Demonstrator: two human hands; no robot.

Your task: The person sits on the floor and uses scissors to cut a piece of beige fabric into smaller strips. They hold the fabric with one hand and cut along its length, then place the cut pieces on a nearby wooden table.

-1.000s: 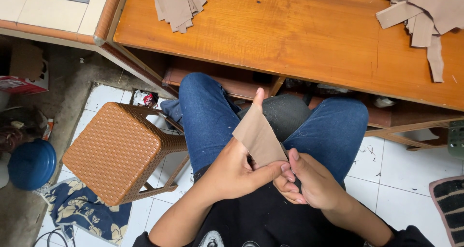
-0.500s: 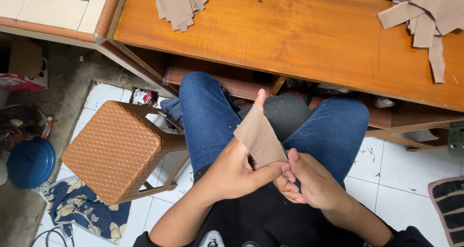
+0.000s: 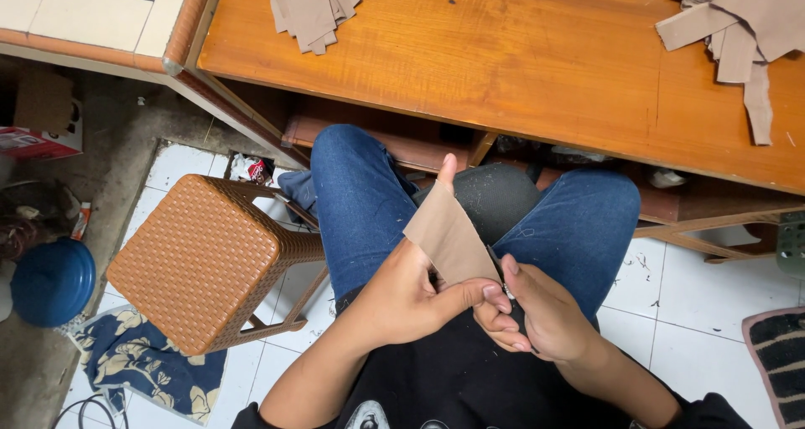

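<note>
Hands meet low over the lap of a seated person in blue jeans (image 3: 356,202). Left hand (image 3: 407,299) has its grip closed on a tan piece of fabric (image 3: 449,240), with the thumb pressed on the lower edge of the piece and one finger standing up behind it. Right hand (image 3: 545,312) touches the same piece at its lower right edge, fingers curled in a narrow grip; something small and dark is between these fingers, but I cannot tell what it is. Fabric stands tilted between both knees, above the dark shirt. Beside the left knee a brown woven stool (image 3: 201,261) stands on the tiled floor, and a blue round lid (image 3: 52,280) lies further left. Beyond the knees is the wooden table (image 3: 503,60); one stack of tan fabric pieces (image 3: 312,8) lies at its far left edge, and a looser pile of tan strips (image 3: 738,22) lies at its far right corner.
</note>
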